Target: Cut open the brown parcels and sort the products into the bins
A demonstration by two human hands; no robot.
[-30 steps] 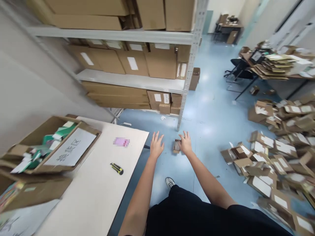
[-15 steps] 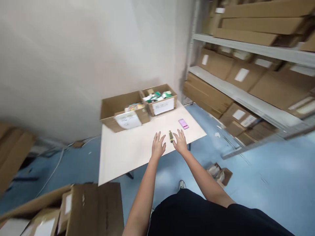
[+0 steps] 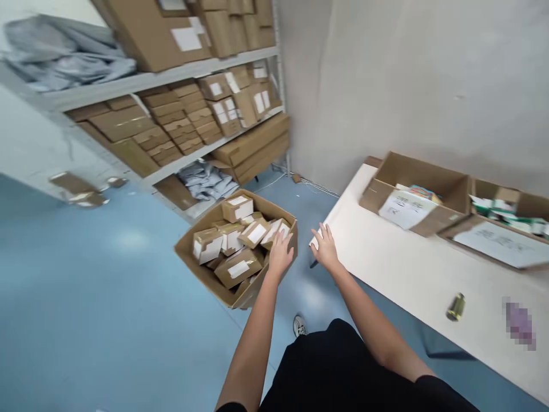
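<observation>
My left hand point(image 3: 281, 256), fingers spread, hovers over the right side of a large open carton point(image 3: 244, 298) on the floor; whether it touches anything there I cannot tell. Inside the carton lie several small brown parcels point(image 3: 238, 269) with white labels, loosely piled. My right hand point(image 3: 326, 247) is held open in front of me, near the left corner of the white table point(image 3: 377, 257), with nothing in it. A small yellow-green, roughly cylindrical object point(image 3: 456, 307) lies on the table, well to the right of both hands.
Two open cartons with paper signs, a left one point(image 3: 407, 212) and a right one point(image 3: 493, 240), stand along the table's back. A blurred purple thing point(image 3: 520, 324) lies at right. Metal shelving point(image 3: 171, 77) with boxes fills the left back; cardboard scraps point(image 3: 79, 189) lie on the floor.
My view has swung left, so the table has shifted right and the parcel carton now lies before me. My hands have left the yellow-green object, staying open and empty.
</observation>
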